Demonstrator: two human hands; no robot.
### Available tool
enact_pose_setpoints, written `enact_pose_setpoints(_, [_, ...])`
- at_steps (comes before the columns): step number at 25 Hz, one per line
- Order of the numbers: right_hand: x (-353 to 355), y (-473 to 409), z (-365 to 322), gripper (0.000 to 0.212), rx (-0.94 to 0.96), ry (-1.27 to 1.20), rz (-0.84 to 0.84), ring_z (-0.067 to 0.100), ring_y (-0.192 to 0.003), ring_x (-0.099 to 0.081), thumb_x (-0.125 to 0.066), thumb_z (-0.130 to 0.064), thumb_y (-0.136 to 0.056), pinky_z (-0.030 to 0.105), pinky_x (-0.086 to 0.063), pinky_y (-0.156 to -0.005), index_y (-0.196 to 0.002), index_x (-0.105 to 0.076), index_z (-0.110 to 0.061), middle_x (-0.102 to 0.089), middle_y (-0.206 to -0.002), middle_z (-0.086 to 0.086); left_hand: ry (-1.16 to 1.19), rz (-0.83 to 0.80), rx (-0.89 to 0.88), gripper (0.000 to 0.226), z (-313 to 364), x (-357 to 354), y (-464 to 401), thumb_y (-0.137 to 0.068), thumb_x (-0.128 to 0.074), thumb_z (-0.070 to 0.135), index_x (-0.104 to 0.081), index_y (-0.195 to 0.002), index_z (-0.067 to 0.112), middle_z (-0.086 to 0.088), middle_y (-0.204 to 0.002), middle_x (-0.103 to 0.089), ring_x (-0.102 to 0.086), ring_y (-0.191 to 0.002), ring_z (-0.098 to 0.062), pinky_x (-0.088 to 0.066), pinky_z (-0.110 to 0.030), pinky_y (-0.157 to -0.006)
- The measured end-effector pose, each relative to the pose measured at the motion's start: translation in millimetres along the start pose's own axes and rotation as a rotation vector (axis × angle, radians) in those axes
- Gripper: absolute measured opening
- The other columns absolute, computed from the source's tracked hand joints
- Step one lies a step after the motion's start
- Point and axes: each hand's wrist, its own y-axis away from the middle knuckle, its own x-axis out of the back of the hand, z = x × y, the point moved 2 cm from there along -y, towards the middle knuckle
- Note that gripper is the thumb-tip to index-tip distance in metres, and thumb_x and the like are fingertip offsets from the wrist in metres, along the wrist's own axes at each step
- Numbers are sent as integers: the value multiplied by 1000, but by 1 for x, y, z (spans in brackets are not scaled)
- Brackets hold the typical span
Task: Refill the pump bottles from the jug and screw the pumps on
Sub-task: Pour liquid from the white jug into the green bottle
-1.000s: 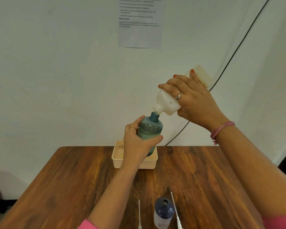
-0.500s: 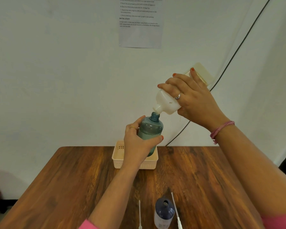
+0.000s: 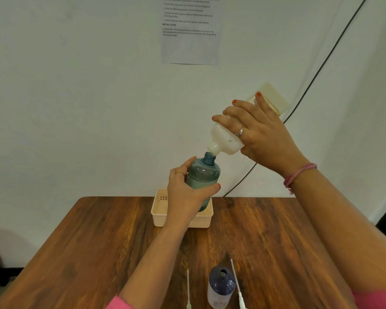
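My left hand (image 3: 185,195) grips a teal pump bottle (image 3: 204,175) held up above the table, its neck open and pale liquid filling it to near the shoulder. My right hand (image 3: 261,134) holds a white jug (image 3: 226,139) tipped mouth-down, its spout touching the teal bottle's neck. A dark blue bottle (image 3: 221,286) stands open on the table near the front edge. Two white pump tubes lie beside it, one on its left (image 3: 188,288) and one on its right (image 3: 236,282); their pump heads are cut off by the frame.
A cream plastic basket (image 3: 161,210) sits at the far edge of the wooden table (image 3: 98,241), behind the teal bottle. A black cable (image 3: 321,65) runs down the white wall. A printed sheet (image 3: 189,30) hangs on the wall.
The jug and teal bottle have stayed nearly in place, mouth to neck. The jug's rear end has risen very slightly.
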Motion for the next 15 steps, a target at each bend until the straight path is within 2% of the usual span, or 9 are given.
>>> enact_pose_setpoints(15, [2, -1, -3, 64, 73, 79, 29, 31, -125, -46, -68, -5, -81, 54, -25, -111, -138, -43, -19, -55, -128, 8, 21, -2, 13, 81, -2, 1, 3, -60, -89, 15, -49, -128, 33, 2, -122, -48, -53, -107, -9, -54, -33, -91])
